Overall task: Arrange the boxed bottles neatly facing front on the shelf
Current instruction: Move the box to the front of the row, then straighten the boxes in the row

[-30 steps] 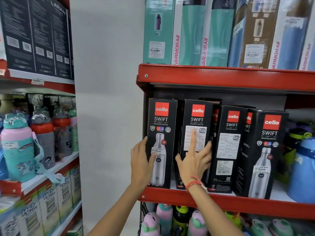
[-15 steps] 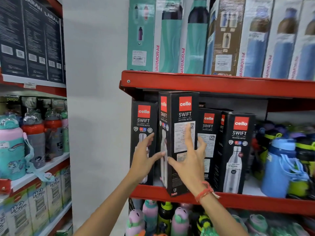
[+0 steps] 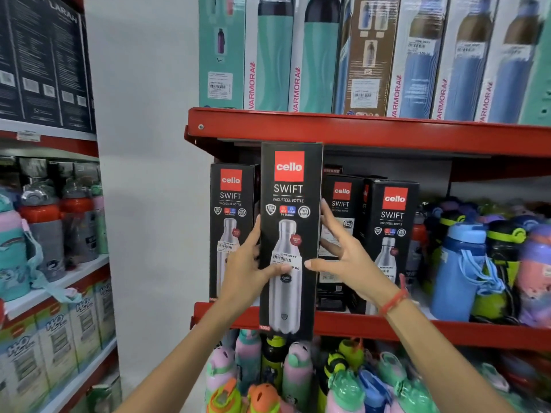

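A black Cello Swift bottle box (image 3: 290, 204) is held upright in front of the red middle shelf (image 3: 417, 330), its picture side facing me. My left hand (image 3: 249, 269) grips its left edge with the thumb across the front. My right hand (image 3: 343, 260) clasps its right edge, fingers spread. A matching box (image 3: 231, 201) stands on the shelf at the far left, facing front. To the right stand another box (image 3: 340, 210) showing its label side and a front-facing box (image 3: 393, 216).
Teal, brown and blue Varmora boxes (image 3: 357, 55) fill the upper shelf. Loose coloured bottles (image 3: 483, 257) stand to the right of the black boxes, and more bottles (image 3: 283, 377) crowd the shelf below. A second rack (image 3: 50, 204) with bottles stands at the left.
The second box has been pulled off the shelf and turned from its label side to its picture side. Both hands now grip its edges.
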`<state>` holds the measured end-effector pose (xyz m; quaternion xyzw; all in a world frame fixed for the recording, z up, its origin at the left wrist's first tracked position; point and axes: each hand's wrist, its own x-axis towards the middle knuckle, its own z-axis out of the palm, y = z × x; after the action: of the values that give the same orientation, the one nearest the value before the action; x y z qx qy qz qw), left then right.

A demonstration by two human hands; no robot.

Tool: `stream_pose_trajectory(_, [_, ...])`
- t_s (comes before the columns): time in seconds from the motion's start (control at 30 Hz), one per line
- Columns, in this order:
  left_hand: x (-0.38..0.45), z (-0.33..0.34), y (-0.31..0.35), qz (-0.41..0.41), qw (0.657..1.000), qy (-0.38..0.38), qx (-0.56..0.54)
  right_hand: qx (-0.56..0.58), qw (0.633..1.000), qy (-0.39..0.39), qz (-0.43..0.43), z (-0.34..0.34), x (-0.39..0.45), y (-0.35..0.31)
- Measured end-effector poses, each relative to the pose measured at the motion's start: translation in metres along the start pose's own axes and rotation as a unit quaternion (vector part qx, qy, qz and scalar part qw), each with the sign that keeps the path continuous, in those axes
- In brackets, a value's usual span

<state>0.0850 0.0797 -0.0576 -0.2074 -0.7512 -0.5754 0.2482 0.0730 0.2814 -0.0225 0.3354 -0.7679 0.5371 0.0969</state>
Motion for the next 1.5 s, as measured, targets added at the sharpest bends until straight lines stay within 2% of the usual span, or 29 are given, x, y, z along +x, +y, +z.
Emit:
stream_pose_trajectory(0.27, [0.037, 0.014, -0.042, 0.008, 0.997, 0.065, 0.037, -0.033, 0.999, 0.031, 0.007, 0.012, 0.043, 0.030])
stream_pose_trajectory(0.47, [0.063, 0.019, -0.075, 0.012, 0.994, 0.091, 0.064, -0.070, 0.993, 0.094, -0.015, 0.023, 0.069, 0.055])
stream_pose_trajectory(0.97, [0.060, 0.034, -0.093, 0.005, 0.982, 0.130, 0.136, -0.129, 0.974, 0.186, -0.009, 0.042, 0.076, 0.094])
stream_pose_trajectory(1.07, [0.058, 0.035, -0.089, -0.002, 0.979, 0.132, 0.154, -0.180, 0.956, 0.232, -0.011, 0.042, 0.072, 0.090])
stream_pose_trajectory(1.17, [0.055, 0.035, -0.084, -0.016, 0.976, 0.133, 0.171, -0.263, 0.895, 0.356, -0.056, 0.041, 0.064, 0.084])
stream_pose_trajectory(1.2, [0.054, 0.034, -0.084, -0.018, 0.975, 0.134, 0.178, -0.286, 0.870, 0.399, -0.052, 0.041, 0.061, 0.084])
stream_pose_trajectory(1.27, [0.051, 0.031, -0.083, -0.014, 0.972, 0.133, 0.194, -0.301, 0.841, 0.449, 0.022, 0.040, 0.058, 0.090])
stream_pose_trajectory(1.37, [0.042, 0.029, -0.077, 0.012, 0.964, 0.146, 0.220, -0.328, 0.840, 0.408, 0.142, 0.048, 0.056, 0.097])
stream_pose_trajectory(1.5, [0.032, 0.030, -0.063, 0.061, 0.951, 0.158, 0.259, -0.271, 0.859, 0.391, 0.188, 0.046, 0.061, 0.088])
